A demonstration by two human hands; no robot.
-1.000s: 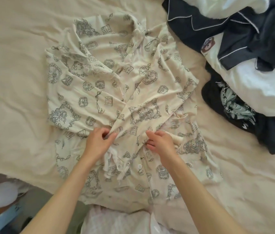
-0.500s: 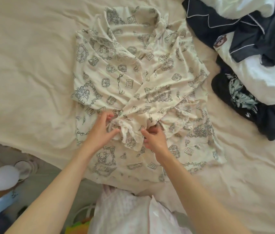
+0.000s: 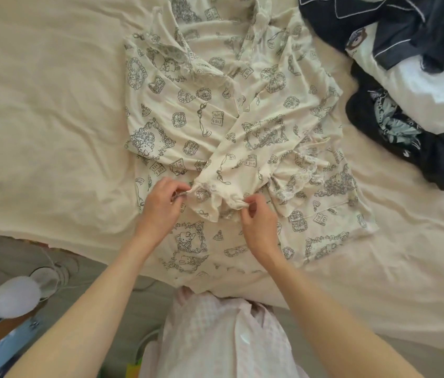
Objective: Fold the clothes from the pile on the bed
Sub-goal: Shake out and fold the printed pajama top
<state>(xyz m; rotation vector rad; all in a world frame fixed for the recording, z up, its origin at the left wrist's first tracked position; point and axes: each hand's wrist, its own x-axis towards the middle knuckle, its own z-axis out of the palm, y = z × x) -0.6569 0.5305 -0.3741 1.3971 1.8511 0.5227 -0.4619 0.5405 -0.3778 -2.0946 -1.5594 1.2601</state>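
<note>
Near the bed's [image 3: 51, 110] front edge I am pinching the cuff of a sleeve [image 3: 231, 170] with both hands, left hand [image 3: 160, 205] and right hand [image 3: 259, 222] each nipping an end, probably to square it across the printed cream shirt [image 3: 201, 105]. That shirt is lying flat, soft, thin and creased, sleeves crossing. Toward the far right corner the pile [image 3: 411, 77] is sitting rumpled, dark and white.

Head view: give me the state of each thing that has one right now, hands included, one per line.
Printed shirt: spread on the bed, sleeves folded across the front, not yet folded up.
Sleeve cuff: stretched between both hands.
Left hand: pinching the cuff's left end.
Right hand: pinching the cuff's right end.
Clothes pile: heaped, unfolded.
Bed sheet: wrinkled.
</note>
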